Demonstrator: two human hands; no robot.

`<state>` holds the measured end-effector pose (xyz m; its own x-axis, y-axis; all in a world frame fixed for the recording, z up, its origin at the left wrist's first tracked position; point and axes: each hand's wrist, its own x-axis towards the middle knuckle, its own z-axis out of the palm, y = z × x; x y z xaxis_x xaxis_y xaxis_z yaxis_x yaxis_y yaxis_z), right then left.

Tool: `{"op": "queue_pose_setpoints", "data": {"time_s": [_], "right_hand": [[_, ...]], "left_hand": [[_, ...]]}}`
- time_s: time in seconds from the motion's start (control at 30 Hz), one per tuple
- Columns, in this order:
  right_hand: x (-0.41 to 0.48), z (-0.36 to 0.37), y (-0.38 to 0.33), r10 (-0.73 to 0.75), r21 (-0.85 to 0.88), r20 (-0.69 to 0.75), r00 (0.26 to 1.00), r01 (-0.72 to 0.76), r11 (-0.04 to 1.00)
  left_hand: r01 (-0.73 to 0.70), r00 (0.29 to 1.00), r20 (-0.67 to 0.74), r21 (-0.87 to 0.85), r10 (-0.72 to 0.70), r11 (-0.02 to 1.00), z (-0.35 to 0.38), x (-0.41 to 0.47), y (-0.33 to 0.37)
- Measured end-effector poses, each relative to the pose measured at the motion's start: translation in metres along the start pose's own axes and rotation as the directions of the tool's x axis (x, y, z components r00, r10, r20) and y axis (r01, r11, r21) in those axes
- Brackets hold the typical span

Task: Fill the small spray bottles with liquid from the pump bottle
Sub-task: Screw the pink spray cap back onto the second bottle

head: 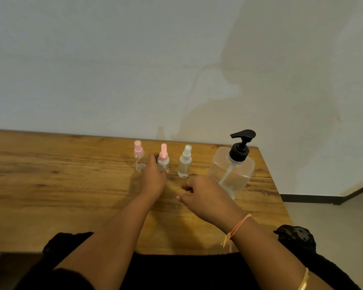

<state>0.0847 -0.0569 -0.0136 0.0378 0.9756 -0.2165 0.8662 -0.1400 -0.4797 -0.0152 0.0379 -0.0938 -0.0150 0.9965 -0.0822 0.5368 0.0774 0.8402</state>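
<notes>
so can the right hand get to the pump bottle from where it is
Probably yes: the right hand holds nothing and is just beside the pump bottle, with nothing between. The white-capped spray bottle stands clear to its left, and the left hand grips the middle pink-capped spray bottle.

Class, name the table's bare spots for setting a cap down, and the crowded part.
Free: tabletop left of the leftmost bottle; near patch between left hand and right hand. Crowded: back row, where the left hand grips the middle bottle beside the white-capped bottle and pump bottle.
</notes>
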Motion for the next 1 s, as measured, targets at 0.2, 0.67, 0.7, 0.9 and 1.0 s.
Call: {"op": "queue_pose_setpoints", "data": {"time_s": [0.2, 0.67, 0.7, 0.9, 1.0], "right_hand": [[0.001, 0.0, 0.0, -0.02, -0.004, -0.013, 1.0, 0.02, 1.0], [-0.007, 0.001, -0.003, -0.033, 0.003, 0.014, 0.999, 0.033, 0.999], [-0.008, 0.0, -0.003, -0.034, 0.013, 0.015, 0.999, 0.034, 0.999], [-0.012, -0.003, -0.002, -0.037, 0.031, 0.016, 0.999, 0.037, 0.999], [-0.012, -0.001, -0.002, -0.05, 0.022, 0.033, 0.998, 0.049, 0.999]], "left_hand": [[-0.015, 0.999, 0.045, -0.036, 0.017, 0.999, 0.003, 0.01, -0.001], [-0.13, 0.99, -0.024, 0.179, 0.136, 0.975, -0.013, -0.032, 0.006], [-0.142, 0.989, -0.012, 0.173, 0.147, 0.975, -0.017, -0.035, 0.005], [-0.015, 0.998, -0.067, -0.104, 0.008, 0.994, -0.056, -0.05, -0.006], [0.054, 0.995, -0.078, -0.152, -0.067, 0.987, -0.075, -0.045, -0.011]]}}
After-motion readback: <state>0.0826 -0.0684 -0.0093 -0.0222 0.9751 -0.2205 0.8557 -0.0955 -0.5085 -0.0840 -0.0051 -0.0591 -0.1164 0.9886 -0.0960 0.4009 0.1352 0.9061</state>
